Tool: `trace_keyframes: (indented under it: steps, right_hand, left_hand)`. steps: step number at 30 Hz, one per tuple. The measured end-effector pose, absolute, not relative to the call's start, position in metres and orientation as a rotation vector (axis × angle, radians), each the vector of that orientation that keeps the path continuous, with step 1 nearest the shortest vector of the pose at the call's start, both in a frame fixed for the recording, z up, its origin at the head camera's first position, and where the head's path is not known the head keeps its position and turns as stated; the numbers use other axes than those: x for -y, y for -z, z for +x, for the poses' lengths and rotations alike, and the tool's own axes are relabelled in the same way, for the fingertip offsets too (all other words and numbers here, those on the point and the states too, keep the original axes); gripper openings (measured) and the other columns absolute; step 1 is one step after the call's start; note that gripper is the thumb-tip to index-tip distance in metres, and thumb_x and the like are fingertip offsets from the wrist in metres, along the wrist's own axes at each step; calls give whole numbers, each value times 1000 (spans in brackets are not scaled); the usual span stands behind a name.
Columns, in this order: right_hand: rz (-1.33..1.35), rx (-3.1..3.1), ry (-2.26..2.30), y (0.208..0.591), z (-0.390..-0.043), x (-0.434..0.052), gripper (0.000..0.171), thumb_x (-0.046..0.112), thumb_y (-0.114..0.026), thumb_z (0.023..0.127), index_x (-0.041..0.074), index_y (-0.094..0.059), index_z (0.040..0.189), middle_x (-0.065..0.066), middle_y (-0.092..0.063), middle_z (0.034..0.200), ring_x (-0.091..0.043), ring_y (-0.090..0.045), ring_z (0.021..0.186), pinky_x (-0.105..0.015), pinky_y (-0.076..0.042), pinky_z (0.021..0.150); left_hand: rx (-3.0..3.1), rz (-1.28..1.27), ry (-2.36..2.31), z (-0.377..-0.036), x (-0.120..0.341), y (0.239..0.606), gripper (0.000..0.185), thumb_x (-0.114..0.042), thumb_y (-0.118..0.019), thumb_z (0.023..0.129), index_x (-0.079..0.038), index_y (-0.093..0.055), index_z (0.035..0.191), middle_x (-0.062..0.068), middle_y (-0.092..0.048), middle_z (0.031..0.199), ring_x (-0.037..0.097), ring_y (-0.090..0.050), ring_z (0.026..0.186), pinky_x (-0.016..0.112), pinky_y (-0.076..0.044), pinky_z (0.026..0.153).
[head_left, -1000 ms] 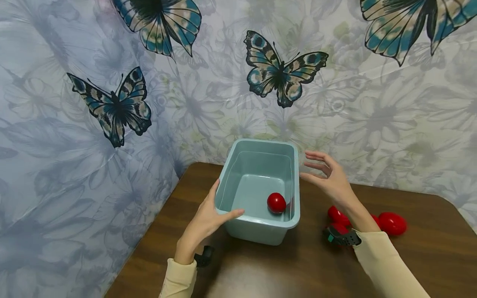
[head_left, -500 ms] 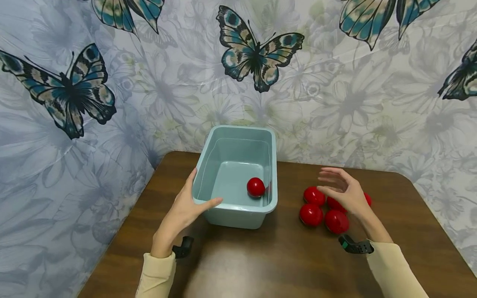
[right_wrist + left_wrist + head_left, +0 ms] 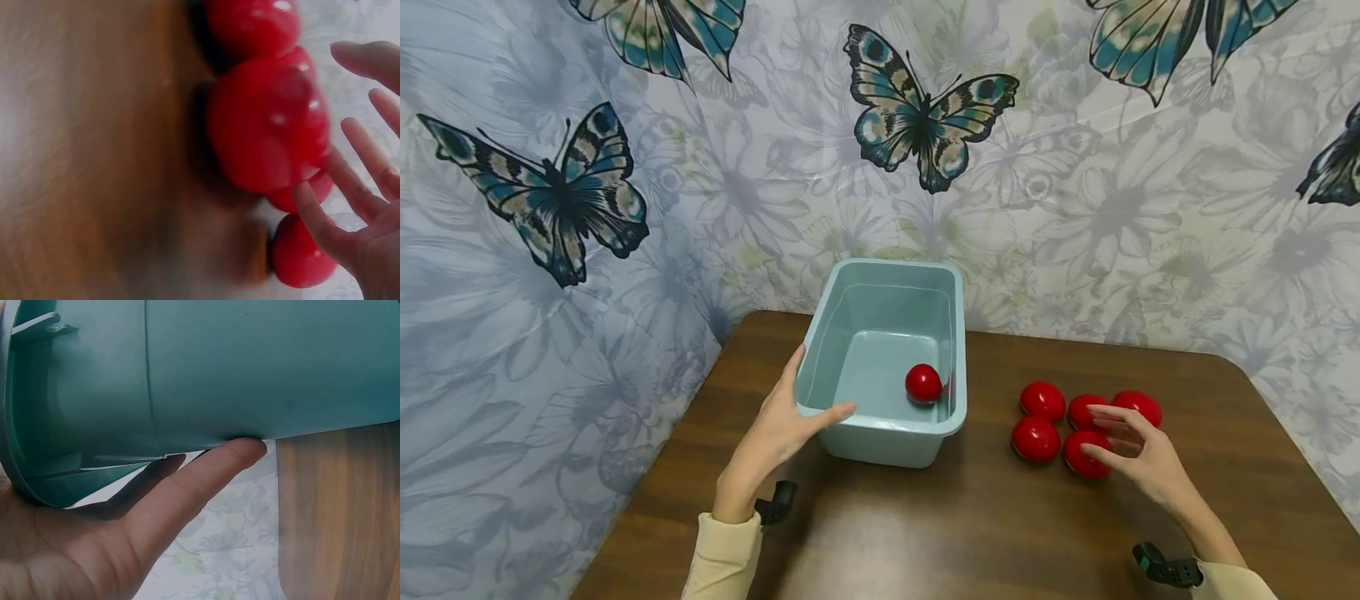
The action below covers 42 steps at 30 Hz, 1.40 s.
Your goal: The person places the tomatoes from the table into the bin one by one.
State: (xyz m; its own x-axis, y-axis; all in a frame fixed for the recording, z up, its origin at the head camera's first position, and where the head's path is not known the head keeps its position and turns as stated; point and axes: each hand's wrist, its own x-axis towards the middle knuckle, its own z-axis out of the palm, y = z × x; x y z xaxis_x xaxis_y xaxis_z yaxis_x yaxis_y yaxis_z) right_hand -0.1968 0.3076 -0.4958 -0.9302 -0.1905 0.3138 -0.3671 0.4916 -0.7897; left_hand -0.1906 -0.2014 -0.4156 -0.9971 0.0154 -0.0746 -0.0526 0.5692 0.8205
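Observation:
A light-blue plastic tub stands on the table with one glossy red round object inside. My left hand rests against the tub's near left corner, the thumb along the front rim. In the left wrist view, straight fingers touch the tub's outer wall. To the right, my right hand hovers by a cluster of similar red objects, fingers spread loosely. Nearest to it is the front right red object, partly covered by the hand; in the right wrist view, nothing sits in the palm.
The brown wooden table has its back edge against a wall covering with butterflies. Other red objects lie close together behind the right hand. Black bands are on both wrists.
My right hand has moved from beside the tub's right rim down and right to the red cluster. The left hand stays on the tub. The head view has shifted.

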Motion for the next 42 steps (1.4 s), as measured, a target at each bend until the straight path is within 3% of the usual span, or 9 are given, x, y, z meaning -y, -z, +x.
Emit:
trace_keyframes:
  steps: [10,15,19,26,32,42]
  right_hand:
    - [462,2636,-1168,513,-195,-306,61,7,-95,74,2,-70,130,14,-61,122,18,-51,106,-9,-52,77]
    - [398,2706,-1126,515,-193,-303,60,15,-97,74,2,-72,126,-5,-63,120,23,-44,105,-8,-51,77]
    - [383,2729,-1053,513,-194,-303,62,16,-98,71,4,-73,126,-9,-64,119,23,-41,105,-5,-48,78]
    - [439,2758,-865,513,-199,-299,64,19,-101,65,6,-75,122,-7,-66,113,2,-54,96,-22,-52,72]
    - [412,2781,-826,514,-198,-297,64,18,-102,64,6,-75,121,-8,-66,114,-21,-63,99,-27,-54,73]
    - [427,2741,-816,514,-198,-292,61,13,-101,64,5,-75,119,-9,-65,113,-33,-66,98,-31,-56,73]
  left_hand:
    - [-2722,-33,-1461,-190,200,417,124,-63,-82,82,-30,-1,169,14,-17,173,42,-28,154,67,-30,118]
    - [-2745,-29,-1447,-190,200,417,124,-62,-82,82,-28,-3,169,15,-17,172,43,-30,153,67,-30,118]
    - [-2743,-30,-1447,-190,199,417,124,-63,-82,82,-28,-2,169,14,-15,173,43,-27,154,67,-29,119]
    - [-2740,-29,-1474,-190,196,417,124,-62,-83,81,-28,-3,170,12,-16,173,41,-29,153,65,-29,119]
    - [-2741,-46,-1444,-190,196,417,124,-63,-82,82,-29,-1,169,13,-15,173,43,-27,154,67,-28,119]
    - [-2738,-60,-1428,-191,197,416,124,-65,-82,82,-30,0,169,13,-14,174,43,-26,154,68,-28,119]
